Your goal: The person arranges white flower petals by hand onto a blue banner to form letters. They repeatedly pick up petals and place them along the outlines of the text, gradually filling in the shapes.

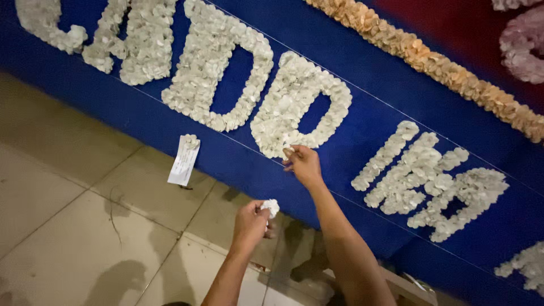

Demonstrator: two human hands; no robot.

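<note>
A long blue board [362, 107] lies on the floor and carries large letters built from small white crumpled paper balls [209, 62]. My right hand [302, 163] reaches to the lower edge of one white letter [294, 102], fingertips pinched on a small white paper piece there. My left hand [251, 222] hovers nearer to me over the floor tiles, closed around a crumpled white paper ball [271, 207].
A white paper slip [184, 160] topped with a few paper balls lies at the board's near edge. A band of tan paper balls [430, 59] runs along the board's far side, with pink ones [524, 42] on red beyond. Beige floor tiles [73, 215] fill the left.
</note>
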